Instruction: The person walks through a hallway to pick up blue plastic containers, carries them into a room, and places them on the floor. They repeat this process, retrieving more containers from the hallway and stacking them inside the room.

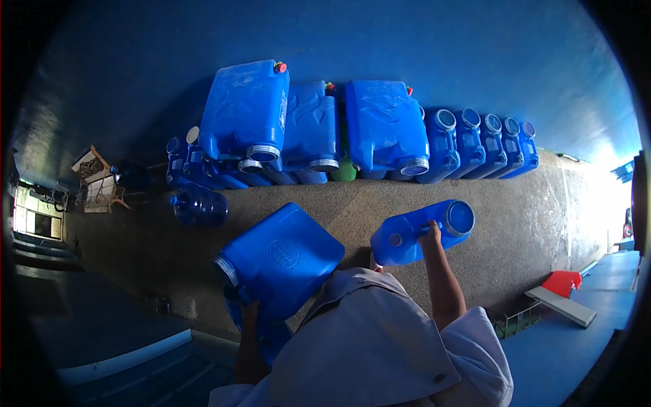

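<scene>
My right hand [430,234] is wrapped round the handle of a blue water jug [400,234], whose wide round cap faces up and to the right. On the other side, my left hand [250,311] grips a larger-looking blue water container [291,251] near its handle. That container is tilted, with its ridged cap pointing left and a round embossed mark on its flat side. The fingers of my left hand are in shadow and partly hidden. Below it, part of another blue surface [274,339] shows beside my left forearm.
Along the blue wall [325,41] stands a row of blue jugs [475,146], with several containers [247,108] stacked on top. A round clear-blue bottle [200,205] lies on the speckled floor [502,224]. A wooden rack [98,180] is far left; a metal basket [519,320] and red object [561,281] are right.
</scene>
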The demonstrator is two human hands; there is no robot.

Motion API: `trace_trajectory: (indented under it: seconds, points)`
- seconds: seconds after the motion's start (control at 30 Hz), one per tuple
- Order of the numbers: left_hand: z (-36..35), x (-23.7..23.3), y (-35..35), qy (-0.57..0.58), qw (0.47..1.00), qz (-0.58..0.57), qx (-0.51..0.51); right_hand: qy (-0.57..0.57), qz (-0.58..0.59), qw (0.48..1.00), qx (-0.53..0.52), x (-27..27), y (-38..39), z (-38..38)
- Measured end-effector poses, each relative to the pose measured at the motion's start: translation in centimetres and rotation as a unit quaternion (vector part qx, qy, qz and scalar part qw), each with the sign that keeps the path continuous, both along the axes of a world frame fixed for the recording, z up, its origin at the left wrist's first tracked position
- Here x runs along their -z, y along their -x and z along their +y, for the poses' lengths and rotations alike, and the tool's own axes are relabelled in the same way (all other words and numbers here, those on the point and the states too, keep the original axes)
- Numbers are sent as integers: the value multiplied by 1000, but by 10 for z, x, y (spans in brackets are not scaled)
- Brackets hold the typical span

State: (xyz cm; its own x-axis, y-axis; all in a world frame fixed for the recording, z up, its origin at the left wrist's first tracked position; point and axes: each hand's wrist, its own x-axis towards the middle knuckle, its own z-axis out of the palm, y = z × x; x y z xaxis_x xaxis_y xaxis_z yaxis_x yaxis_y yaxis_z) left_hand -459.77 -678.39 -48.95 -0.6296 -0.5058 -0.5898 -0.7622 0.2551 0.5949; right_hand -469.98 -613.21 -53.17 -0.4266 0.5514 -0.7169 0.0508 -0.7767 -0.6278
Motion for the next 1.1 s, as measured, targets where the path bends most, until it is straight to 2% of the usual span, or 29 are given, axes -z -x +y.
trace_trajectory:
  seconds: [0.07,0.17,0.23,0.33,0.4,0.43,0.5,0.6,0.67,0.73,0.77,0.83,0.87,0.9,0.97,1.0,1.07,1.1]
  points:
    - [-12,12,-7,3,998,-55,10,111,-110,988,-9,-5,15,-9]
    - [-8,9,-8,13,999,-35,-9,162,-80,983,-32,6,36,-27]
    - [-30,34,-12,17,999,-34,28,144,-78,986,-5,4,57,-48]
    - [-19,29,-3,16,999,-21,-18,161,-89,983,14,62,98,-54]
    - [-5,22,4,92,995,17,35,150,-87,985,8,109,129,-56]
    - [-3,23,16,91,995,17,37,149,-87,985,10,139,142,-55]
    - [3,27,28,65,997,-36,-4,139,-37,990,4,196,168,-56]
    - [7,43,47,42,994,-89,-51,130,-8,991,29,222,208,-69]
    - [13,53,61,-25,998,41,-47,124,2,991,51,230,230,-78]
    - [17,63,78,-7,997,34,-63,122,107,985,64,226,247,-84]
    - [16,66,80,10,997,22,-78,125,105,985,60,221,254,-86]
    - [10,75,89,-13,994,29,-102,83,190,978,-29,209,271,-92]
    - [5,78,91,-37,991,38,-121,117,193,972,-58,272,270,-77]
    - [-11,94,86,-32,990,38,-133,147,221,961,-78,255,273,-77]
    - [-37,111,77,72,996,36,36,141,134,980,-52,219,286,-86]
    - [-36,103,81,61,998,16,-18,145,134,979,-61,212,289,-94]
    - [-15,70,105,39,990,-16,-132,143,-24,989,-12,202,288,-116]
    - [-12,59,114,40,989,-16,-139,144,-25,989,-19,195,286,-134]
